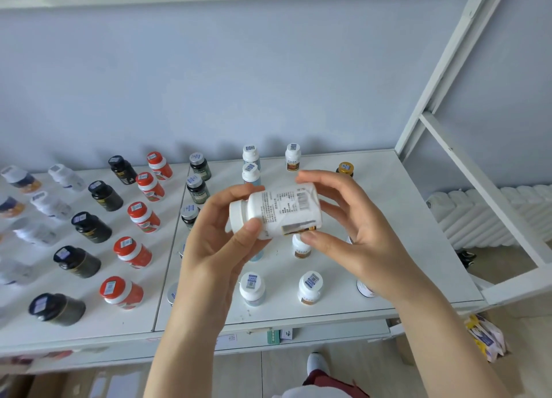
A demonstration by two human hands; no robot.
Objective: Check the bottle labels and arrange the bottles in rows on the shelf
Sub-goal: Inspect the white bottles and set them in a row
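Left hand (215, 242) grip clamped on cap end of bottle (280, 212), thumb in front and fingers behind. Right hand (352, 224) pinches the base end. Bottle is held sideways in the air above the shelf (385, 170), print turned up toward the head, probably to read the label. Check in hand; placing not yet done. Below stand rows sorted by kind: red caps (143, 217), black bottles (89, 227), white caps (310, 287).
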